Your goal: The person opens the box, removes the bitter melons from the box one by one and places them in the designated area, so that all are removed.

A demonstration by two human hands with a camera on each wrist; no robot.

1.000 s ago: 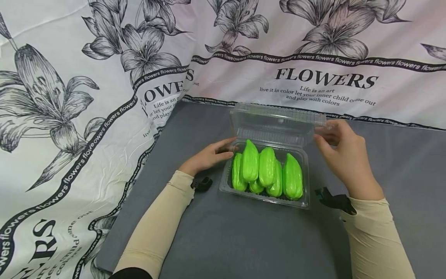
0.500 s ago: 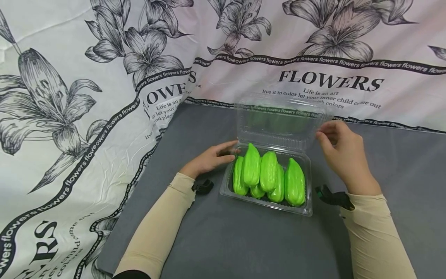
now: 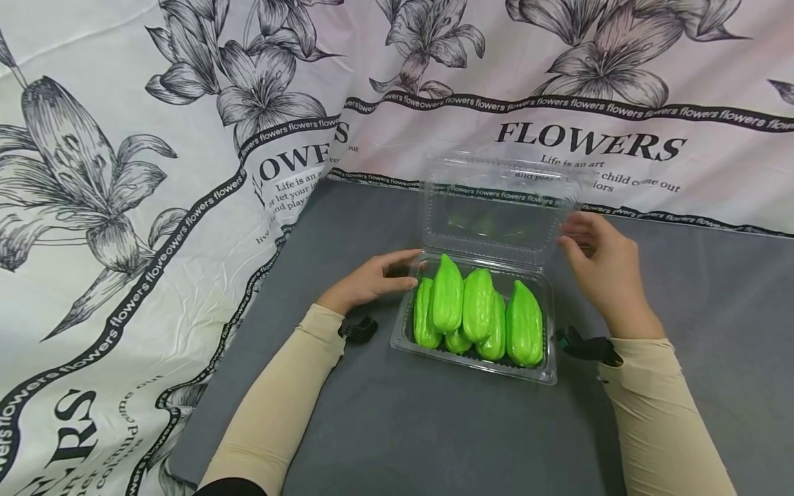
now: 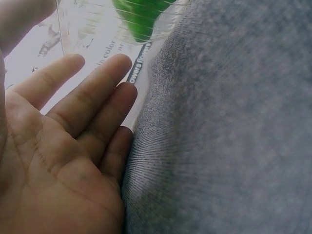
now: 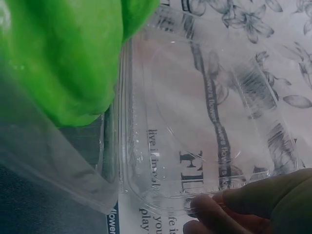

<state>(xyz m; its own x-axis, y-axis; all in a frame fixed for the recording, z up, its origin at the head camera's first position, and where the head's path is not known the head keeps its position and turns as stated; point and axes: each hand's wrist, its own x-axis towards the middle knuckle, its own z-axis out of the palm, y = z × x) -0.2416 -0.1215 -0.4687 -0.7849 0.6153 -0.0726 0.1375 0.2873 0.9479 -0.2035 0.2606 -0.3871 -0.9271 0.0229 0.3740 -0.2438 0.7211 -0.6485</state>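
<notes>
A clear plastic clamshell box (image 3: 409, 336) stands on the grey table with its hinged lid (image 3: 496, 217) raised at the back. Several glossy, bright green pepper-shaped pieces (image 3: 477, 303) lie inside, some on top of others. My left hand (image 3: 366, 281) is at the box's left rear corner, thumb and fingers spread and rather straight; the left wrist view shows its bare palm (image 4: 63, 161). At the lid's right edge is my right hand (image 3: 604, 265); in the right wrist view its thumb and fingers (image 5: 248, 195) pinch the rim of the lid.
A white cloth (image 3: 589, 138) printed with flowers and lettering hangs behind the grey table (image 3: 471, 434) and along its left side. Black wrist straps (image 3: 589, 348) show on both forearms.
The lid has swung farther up and back, with my right hand at its edge. The box shifted slightly in view, while my left hand stayed at its left corner.
</notes>
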